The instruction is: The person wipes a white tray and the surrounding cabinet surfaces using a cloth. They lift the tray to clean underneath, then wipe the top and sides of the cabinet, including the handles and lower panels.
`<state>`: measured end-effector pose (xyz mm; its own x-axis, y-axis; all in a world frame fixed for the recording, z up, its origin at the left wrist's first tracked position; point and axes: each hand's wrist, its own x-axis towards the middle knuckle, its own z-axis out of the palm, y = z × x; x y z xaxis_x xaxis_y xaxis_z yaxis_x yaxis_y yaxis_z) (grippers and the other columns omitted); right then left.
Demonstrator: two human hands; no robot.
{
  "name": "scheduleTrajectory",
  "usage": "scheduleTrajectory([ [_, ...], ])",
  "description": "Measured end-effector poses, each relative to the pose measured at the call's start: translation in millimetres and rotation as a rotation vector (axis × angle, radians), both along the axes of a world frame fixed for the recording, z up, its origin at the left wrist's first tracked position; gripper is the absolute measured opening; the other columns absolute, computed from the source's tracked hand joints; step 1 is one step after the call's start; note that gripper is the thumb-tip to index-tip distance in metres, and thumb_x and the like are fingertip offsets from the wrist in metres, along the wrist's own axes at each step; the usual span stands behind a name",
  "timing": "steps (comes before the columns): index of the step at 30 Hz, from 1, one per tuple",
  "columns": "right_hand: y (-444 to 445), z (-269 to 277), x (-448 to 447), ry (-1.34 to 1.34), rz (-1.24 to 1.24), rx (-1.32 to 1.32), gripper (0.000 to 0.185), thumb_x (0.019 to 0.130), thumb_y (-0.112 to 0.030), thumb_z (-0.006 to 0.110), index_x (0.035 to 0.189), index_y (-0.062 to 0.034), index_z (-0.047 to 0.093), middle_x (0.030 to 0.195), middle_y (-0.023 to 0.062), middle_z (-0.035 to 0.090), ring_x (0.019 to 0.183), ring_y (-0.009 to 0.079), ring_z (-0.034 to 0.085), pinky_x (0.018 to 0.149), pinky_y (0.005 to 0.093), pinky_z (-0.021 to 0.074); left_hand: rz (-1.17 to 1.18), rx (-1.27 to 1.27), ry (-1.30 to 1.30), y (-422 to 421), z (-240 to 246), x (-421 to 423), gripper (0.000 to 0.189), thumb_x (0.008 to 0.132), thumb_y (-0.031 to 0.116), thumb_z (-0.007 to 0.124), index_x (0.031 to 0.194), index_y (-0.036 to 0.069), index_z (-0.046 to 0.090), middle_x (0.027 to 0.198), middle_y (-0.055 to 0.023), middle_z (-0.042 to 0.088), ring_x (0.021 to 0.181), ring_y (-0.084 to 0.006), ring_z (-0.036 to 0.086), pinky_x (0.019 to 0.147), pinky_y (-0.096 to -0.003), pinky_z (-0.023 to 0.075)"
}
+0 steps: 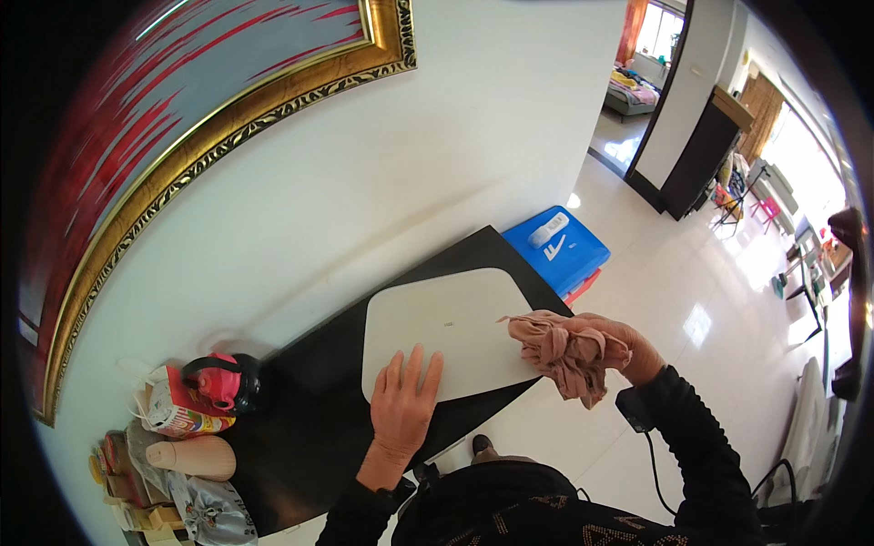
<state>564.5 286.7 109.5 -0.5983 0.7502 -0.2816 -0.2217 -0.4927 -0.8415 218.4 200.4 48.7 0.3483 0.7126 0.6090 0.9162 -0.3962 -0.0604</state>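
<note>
A flat white board with rounded corners, perhaps a bathroom scale [450, 300], lies on a black tabletop [300, 443]. My left hand [404, 409] rests with spread fingers on its near left part and grips nothing. In my right hand [625, 345] is a crumpled pinkish-brown cloth [563, 348], held at the right edge of the white board. The cloth hides part of that edge and hangs past the table's side.
Left on the table stand a black and pink kettle or flask [229, 385], a pink ribbed vase [194, 457] and a silvery bag [212, 508]. A blue box [560, 252] adjoins the table's far end. Above hangs a gold-framed picture [225, 123].
</note>
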Motion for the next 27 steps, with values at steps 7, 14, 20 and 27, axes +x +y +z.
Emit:
scheduleTrajectory([
  [7,38,-2,1,-0.243,0.056,0.347,0.053,0.092,-0.025,0.083,0.138,-0.0073,0.064,0.128,0.0077,0.068,0.112,0.0159,0.066,0.101,0.0268,0.0553,-0.113,-0.119,-0.015,33,51,-16,0.039,0.080,0.011,0.078,0.119,0.013,0.072,0.118,-0.0039,0.070,0.106,-0.0256,0.068,0.084,-0.0368,0.0558],
  [14,52,-46,54,-0.077,-0.267,0.598,0.052,0.102,-0.027,0.070,0.148,-0.0076,0.055,0.143,0.0074,0.061,0.123,0.0193,0.063,0.113,0.0309,0.0504,0.002,-0.460,-0.142,72,111,-7,0.036,0.082,0.023,0.081,0.117,0.019,0.072,0.104,-0.0044,0.077,0.091,-0.0308,0.073,0.075,-0.0432,0.0566],
  [20,48,-78,68,0.483,-0.447,0.303,0.046,0.107,-0.027,0.063,0.147,-0.0069,0.054,0.143,0.0079,0.062,0.122,0.0197,0.063,0.112,0.0345,0.0527,0.175,-0.570,-0.141,105,149,3,0.039,0.079,0.038,0.083,0.111,0.014,0.082,0.081,-0.0182,0.074,0.076,-0.0368,0.071,0.073,-0.0426,0.0559],
  [27,36,-83,18,-0.248,-0.695,1.130,0.052,0.097,-0.020,0.070,0.144,-0.0020,0.055,0.156,0.0106,0.050,0.142,0.0241,0.049,0.121,0.0336,0.0362,0.129,-0.831,-0.369,132,180,-7,0.042,0.078,0.036,0.081,0.107,0.004,0.081,0.075,-0.0127,0.075,0.070,-0.0284,0.070,0.072,-0.0410,0.0547],
])
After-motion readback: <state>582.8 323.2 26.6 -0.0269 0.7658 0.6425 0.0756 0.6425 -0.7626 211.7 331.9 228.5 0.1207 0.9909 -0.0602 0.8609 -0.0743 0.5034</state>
